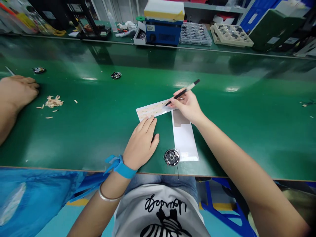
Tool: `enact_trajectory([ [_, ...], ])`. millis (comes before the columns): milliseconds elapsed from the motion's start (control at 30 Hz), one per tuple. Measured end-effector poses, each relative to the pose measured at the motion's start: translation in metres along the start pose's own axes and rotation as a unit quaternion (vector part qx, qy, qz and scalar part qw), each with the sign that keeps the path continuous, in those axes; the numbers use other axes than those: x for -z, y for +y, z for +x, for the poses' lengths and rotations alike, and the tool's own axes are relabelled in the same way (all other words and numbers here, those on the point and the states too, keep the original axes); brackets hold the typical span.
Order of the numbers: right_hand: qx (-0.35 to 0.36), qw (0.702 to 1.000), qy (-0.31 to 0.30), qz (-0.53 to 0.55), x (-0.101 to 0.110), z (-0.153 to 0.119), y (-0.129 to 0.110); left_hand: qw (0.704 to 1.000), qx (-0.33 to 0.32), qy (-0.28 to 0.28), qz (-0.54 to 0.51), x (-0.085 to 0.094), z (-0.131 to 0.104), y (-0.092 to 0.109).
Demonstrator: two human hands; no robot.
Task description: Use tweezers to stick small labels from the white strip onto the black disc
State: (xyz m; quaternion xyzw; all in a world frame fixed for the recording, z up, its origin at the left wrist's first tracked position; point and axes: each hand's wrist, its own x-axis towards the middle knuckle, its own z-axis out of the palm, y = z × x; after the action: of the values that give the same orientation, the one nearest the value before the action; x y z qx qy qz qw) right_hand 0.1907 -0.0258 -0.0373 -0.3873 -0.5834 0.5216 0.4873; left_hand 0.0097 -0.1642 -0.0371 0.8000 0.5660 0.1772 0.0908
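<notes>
My right hand point(187, 104) is closed around a slim black pointed tool point(182, 93) with a pale band near its upper end; whether it is a pen or tweezers I cannot tell. Its tip meets a white sheet point(148, 111) with rows of small yellowish pieces. My left hand point(142, 141) lies flat, fingertips at that sheet's lower edge. Beneath my right hand, a second white sheet point(186, 141) with a grey-brown patch runs toward the table's front edge. By its lower left corner sits a round circuit board point(171, 157) with a thin wire.
At the left rests another person's hand point(18, 90), near a pile of pale strips point(54, 101). Two small round electronic parts point(116, 75) point(39, 70) lie farther back on the green table point(98, 138). A blue box point(163, 32) and component trays point(195, 34) line the rear shelf.
</notes>
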Motion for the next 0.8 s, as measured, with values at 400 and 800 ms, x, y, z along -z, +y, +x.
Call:
enact_trajectory([
  [400,-0.013,0.999,-0.044,0.007,-0.004,0.016,0.023,1.0,0.011,-0.013,-0.012,0.001,0.0,0.0],
  [800,-0.007,0.999,-0.042,0.021,-0.002,0.017,0.023,1.0,0.008,-0.014,-0.004,0.001,-0.001,0.0],
])
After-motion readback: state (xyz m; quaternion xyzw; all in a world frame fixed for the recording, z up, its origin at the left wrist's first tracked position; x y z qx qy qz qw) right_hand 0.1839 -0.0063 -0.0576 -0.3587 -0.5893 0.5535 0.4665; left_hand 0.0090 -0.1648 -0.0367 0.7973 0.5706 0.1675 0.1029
